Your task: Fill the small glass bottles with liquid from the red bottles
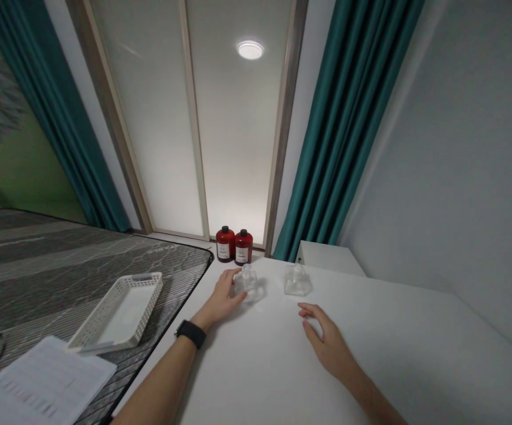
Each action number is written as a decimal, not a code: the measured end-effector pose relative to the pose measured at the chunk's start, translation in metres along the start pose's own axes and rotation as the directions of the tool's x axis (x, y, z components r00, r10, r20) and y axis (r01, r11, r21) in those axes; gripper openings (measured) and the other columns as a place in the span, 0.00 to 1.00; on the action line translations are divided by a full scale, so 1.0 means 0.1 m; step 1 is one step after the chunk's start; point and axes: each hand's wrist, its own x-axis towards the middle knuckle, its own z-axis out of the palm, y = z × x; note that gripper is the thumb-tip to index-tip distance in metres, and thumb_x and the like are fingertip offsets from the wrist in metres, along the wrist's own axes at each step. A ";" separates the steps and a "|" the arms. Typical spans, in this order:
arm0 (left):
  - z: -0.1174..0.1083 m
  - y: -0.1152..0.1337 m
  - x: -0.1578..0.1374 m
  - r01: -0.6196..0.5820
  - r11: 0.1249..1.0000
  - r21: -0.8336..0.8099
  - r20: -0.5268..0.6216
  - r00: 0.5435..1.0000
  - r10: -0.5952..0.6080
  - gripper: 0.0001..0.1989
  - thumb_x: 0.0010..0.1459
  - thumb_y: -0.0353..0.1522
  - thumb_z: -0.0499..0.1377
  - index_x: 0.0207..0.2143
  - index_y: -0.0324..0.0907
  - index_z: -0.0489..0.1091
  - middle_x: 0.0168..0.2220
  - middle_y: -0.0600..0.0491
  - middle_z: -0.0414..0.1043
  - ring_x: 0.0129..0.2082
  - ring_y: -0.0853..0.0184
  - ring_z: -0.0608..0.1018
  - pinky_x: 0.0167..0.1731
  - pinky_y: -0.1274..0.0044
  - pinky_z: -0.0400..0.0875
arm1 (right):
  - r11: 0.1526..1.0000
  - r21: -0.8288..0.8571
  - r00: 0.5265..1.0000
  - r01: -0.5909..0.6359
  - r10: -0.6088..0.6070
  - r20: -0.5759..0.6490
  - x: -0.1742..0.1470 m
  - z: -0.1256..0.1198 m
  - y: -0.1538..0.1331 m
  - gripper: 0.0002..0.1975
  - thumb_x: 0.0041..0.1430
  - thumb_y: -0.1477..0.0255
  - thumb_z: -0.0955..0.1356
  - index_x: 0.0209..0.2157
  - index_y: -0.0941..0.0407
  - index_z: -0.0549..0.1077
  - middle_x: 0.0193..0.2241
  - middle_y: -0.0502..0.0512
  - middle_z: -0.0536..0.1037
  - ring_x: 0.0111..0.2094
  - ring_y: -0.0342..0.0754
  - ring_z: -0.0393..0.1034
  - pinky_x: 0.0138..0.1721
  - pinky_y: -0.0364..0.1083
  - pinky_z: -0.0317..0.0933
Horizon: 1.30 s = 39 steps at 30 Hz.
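Two small clear glass bottles stand on the white table. My left hand (221, 297), with a dark watch on its wrist, has its thumb and fingers around the left glass bottle (248, 280), whose base rests on or very near the tabletop. The right glass bottle (297, 281) stands apart from it, with no hand on it. Just in front of that one, my right hand (327, 343) hovers with nothing in it, thumb and fingers apart and slightly bent. Behind the left bottle are two red bottles (225, 244) with black caps and white labels, side by side.
A white perforated basket (147, 319) and printed papers (39, 381) lie on the grey striped bed (180, 260) at the left. The white table (265, 366) borders it. A white cabinet (329, 258), teal curtains (340, 130) and frosted sliding doors (238, 147) stand behind.
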 end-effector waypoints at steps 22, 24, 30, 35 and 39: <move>0.04 -0.09 0.00 0.033 0.999 -0.015 -0.007 0.999 -0.033 0.37 0.51 0.28 0.57 0.65 0.40 0.53 0.57 0.43 0.62 0.49 0.58 0.72 0.56 0.61 0.66 | 0.993 -0.056 0.994 -0.104 0.106 0.023 1.09 0.08 0.33 0.38 0.43 0.65 0.74 0.58 0.53 0.66 0.50 0.59 0.77 0.46 0.57 0.73 0.53 0.59 0.63; 0.04 -0.11 0.02 0.059 0.998 0.017 -0.066 0.996 -0.058 0.35 0.52 0.28 0.56 0.64 0.38 0.54 0.55 0.42 0.64 0.47 0.59 0.73 0.55 0.64 0.68 | 0.994 -0.067 0.994 -0.092 0.096 0.052 1.13 0.24 0.26 0.38 0.42 0.64 0.75 0.58 0.53 0.67 0.49 0.57 0.77 0.43 0.55 0.73 0.51 0.58 0.64; -0.03 -0.19 0.06 0.218 0.954 0.206 -0.191 0.965 -0.179 0.24 0.55 0.28 0.55 0.55 0.37 0.64 0.46 0.43 0.73 0.45 0.57 0.75 0.49 0.64 0.69 | 0.995 -0.085 0.994 -0.050 0.058 0.094 1.20 0.74 0.02 0.37 0.43 0.66 0.77 0.57 0.51 0.67 0.48 0.57 0.76 0.40 0.53 0.73 0.50 0.56 0.63; -0.13 -0.19 0.04 0.345 0.874 0.343 -0.267 0.928 -0.261 0.18 0.56 0.31 0.55 0.50 0.37 0.68 0.46 0.39 0.74 0.51 0.46 0.73 0.52 0.56 0.62 | 0.995 -0.095 0.995 -0.017 0.027 0.097 1.28 1.14 -0.15 0.36 0.45 0.66 0.76 0.57 0.51 0.65 0.49 0.58 0.75 0.44 0.56 0.73 0.49 0.55 0.64; -0.22 -0.23 0.03 0.442 0.815 0.375 -0.340 0.883 -0.323 0.19 0.57 0.31 0.55 0.51 0.38 0.65 0.47 0.39 0.74 0.54 0.46 0.72 0.54 0.57 0.60 | 0.994 -0.112 0.995 0.008 0.003 0.096 1.34 1.42 -0.26 0.36 0.46 0.67 0.76 0.57 0.50 0.64 0.52 0.59 0.74 0.51 0.59 0.71 0.52 0.57 0.61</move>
